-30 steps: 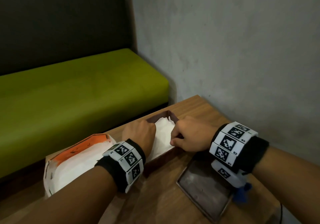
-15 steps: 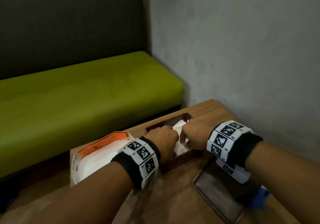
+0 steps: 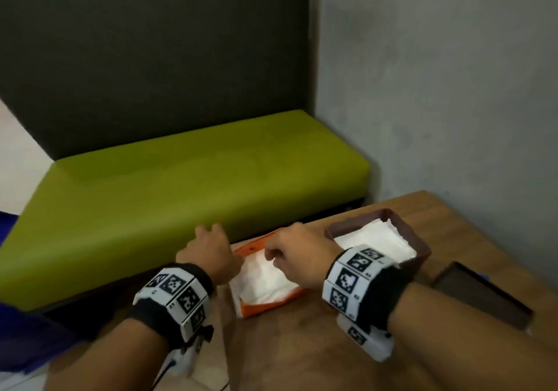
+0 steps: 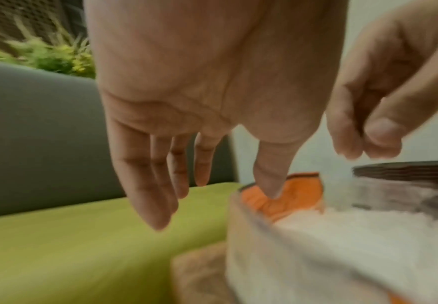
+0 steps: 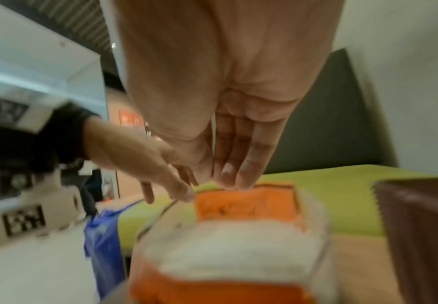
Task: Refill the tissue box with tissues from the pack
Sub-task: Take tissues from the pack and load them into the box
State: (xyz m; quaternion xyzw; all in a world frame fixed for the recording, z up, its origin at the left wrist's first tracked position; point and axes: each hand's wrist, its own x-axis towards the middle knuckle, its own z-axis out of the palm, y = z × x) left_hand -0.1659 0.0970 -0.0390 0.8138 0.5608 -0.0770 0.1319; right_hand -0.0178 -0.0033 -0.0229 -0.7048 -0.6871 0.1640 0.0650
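Head view: orange tissue pack (image 3: 265, 276) open, white tissues showing.

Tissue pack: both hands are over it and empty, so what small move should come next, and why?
Probably lower both hands and pinch up another sheaf of tissues from the open orange tissue pack. The left hand and right hand hover above it holding nothing, fingers relaxed. The brown tissue box already holds white tissues but stands uncovered, with its likely lid lying apart on the table.
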